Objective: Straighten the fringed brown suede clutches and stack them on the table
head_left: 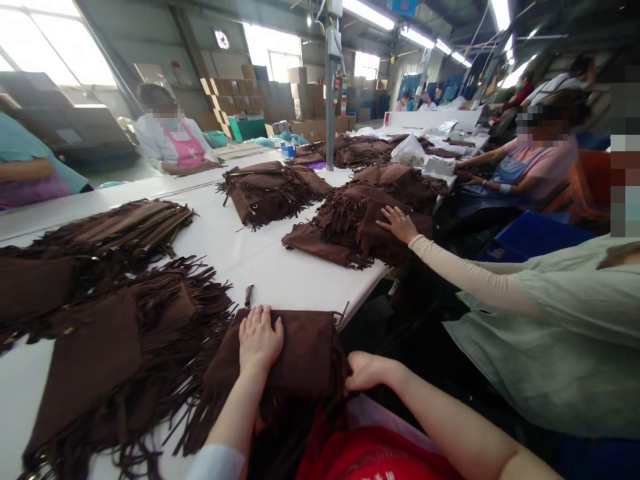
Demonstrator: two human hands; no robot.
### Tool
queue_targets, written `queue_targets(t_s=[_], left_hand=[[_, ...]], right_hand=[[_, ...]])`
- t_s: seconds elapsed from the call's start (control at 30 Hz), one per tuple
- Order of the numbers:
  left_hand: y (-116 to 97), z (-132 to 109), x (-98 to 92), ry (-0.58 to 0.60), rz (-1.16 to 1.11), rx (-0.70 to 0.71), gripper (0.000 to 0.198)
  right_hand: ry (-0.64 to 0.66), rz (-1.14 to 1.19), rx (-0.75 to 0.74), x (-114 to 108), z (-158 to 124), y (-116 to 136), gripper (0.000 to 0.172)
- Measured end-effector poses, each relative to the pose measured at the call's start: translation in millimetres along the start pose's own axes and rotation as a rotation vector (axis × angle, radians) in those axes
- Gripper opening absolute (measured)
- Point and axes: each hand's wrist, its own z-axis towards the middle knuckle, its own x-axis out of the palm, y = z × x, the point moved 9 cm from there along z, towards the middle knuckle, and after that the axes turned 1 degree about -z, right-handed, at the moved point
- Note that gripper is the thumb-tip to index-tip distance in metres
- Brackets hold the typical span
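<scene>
A dark brown fringed bag (pixel 305 340) lies at the near table edge, right in front of me. My left hand (pixel 261 337) rests flat on its upper left part, fingers stretched out. At the bag's right side, my right hand (pixel 367 372) has its fingers curled around the edge, the fingertips partly hidden. A small zipper pull (pixel 249 295) sticks out beyond the bag's top left corner. To the left lies another fringed bag (pixel 95 360), its long strips spreading toward the one under my hands.
More brown bags lie in a stack (pixel 125 230) at the left and in a pile (pixel 265 190) farther back. A co-worker's hand (pixel 397 225) touches a heap of bags (pixel 350 213) at the right. A metal post (pixel 330 100) rises from the white table (pixel 240 257).
</scene>
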Motion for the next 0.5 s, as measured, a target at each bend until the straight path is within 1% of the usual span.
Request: queue_targets(t_s=[0.03, 0.07, 0.1, 0.13, 0.2, 0.23, 0.27, 0.3, 0.37, 0.43, 0.5], left_hand=[[0.2, 0.2, 0.2, 0.001, 0.000, 0.001, 0.055], [0.4, 0.5, 0.5, 0.001, -0.001, 0.001, 0.055], [0.6, 0.8, 0.6, 0.001, 0.000, 0.001, 0.055], [0.7, 1.0, 0.7, 0.001, 0.001, 0.002, 0.055], [1.2, 1.1, 0.7, 0.000, 0.006, -0.001, 0.055], [1.5, 0.9, 0.9, 0.002, 0.008, -0.003, 0.054], [1.8, 0.6, 1.3, 0.007, 0.011, -0.006, 0.054], [2.1, 0.2, 2.2, 0.017, 0.011, -0.008, 0.054], [3.1, -0.8, 4.5, 0.041, 0.006, -0.017, 0.055], [4.3, -2.2, 6.2, 0.057, -0.004, -0.028, 0.056], [5.2, -4.0, 6.1, 0.055, -0.014, -0.035, 0.056]], right_hand=[[0.065, -0.083, 0.008, 8.8, -3.2, -6.1, 0.012], [0.074, -0.150, 0.015, 11.0, -5.3, -12.6, 0.015], [0.016, -0.185, 0.019, 5.3, -5.8, -17.7, 0.018], [-0.094, -0.182, 0.018, -6.5, -5.5, -20.7, 0.023], [-0.367, -0.071, -0.008, -38.1, -5.6, -21.1, 0.030], [-0.471, 0.023, -0.040, -51.5, -5.4, -18.4, 0.030], [-0.531, 0.129, -0.086, -61.1, -3.8, -13.6, 0.028], [-0.562, 0.230, -0.139, -67.9, -1.3, -6.9, 0.025], [-0.627, 0.345, -0.215, -79.6, 1.4, 7.8, 0.022], [-0.752, 0.309, -0.209, -92.4, -2.0, 18.8, 0.025], [-0.871, 0.215, -0.155, -103.6, -8.2, 25.9, 0.025]])
